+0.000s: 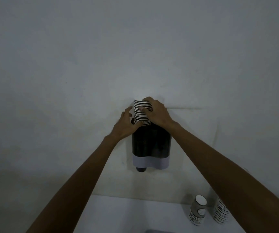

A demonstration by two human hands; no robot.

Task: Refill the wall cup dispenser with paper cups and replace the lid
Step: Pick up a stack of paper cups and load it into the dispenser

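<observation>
Gripping cup stack [141, 112] at dispenser [150, 142] top: right hand [157, 113] fingers wrapped round it; left hand [127, 125] pinched its base.

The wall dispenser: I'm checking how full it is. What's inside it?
A stack of paper cups pokes out of its top, held by the left hand and right hand. The dark dispenser hides how deep it goes.

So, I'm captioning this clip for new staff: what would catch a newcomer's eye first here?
Centre frame, the right hand and left hand grip a stack of paper cups standing in the open top of the black wall dispenser. Lower right, two spare cup stacks wait on the white table.
</observation>
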